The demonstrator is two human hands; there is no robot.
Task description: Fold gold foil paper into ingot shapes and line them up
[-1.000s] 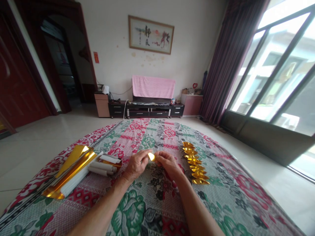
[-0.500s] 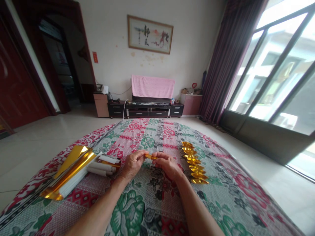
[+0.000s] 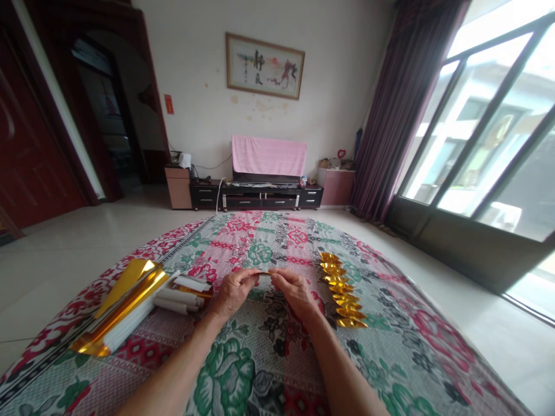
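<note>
Between my two hands, over the middle of the cloth-covered table, is a small piece of gold foil paper (image 3: pixel 264 274), seen nearly edge-on as a thin strip. My left hand (image 3: pixel 235 292) pinches its left end. My right hand (image 3: pixel 293 289) pinches the right end, thumb and fingers together. To the right lies a row of several folded gold foil paper pieces (image 3: pixel 342 289), pointed at the ends and overlapping. On the left are a stack of gold foil sheets (image 3: pixel 130 300) with white backs and several white-and-gold rolled papers (image 3: pixel 180 297).
A flowered cloth (image 3: pixel 225 370) covers the round table. Beyond it stands a low black cabinet (image 3: pixel 243 202), with a pink towel (image 3: pixel 269 155) draped over something above it. Purple curtains (image 3: pixel 399 104) and a large window are on the right.
The gold foil piece has turned from showing its gold face to nearly edge-on. My right fingers have shifted their hold at its right end. The camera view has tilted slightly.
</note>
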